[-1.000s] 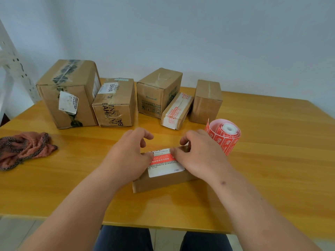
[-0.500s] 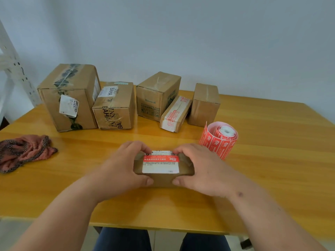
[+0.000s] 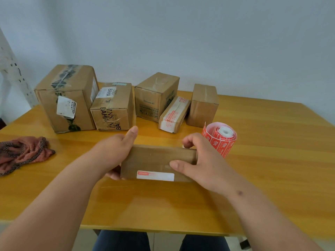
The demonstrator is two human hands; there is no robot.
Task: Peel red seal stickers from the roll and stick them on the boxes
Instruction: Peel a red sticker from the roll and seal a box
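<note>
Wooden table against a pale wall. Both forearms reached in from the near edge. Left hand and right hand gripped the ends of a flat box, tilted, label facing the wearer. Sticker roll stood just beyond the right hand; five boxes farther back; cloth well left of the left hand.
</note>
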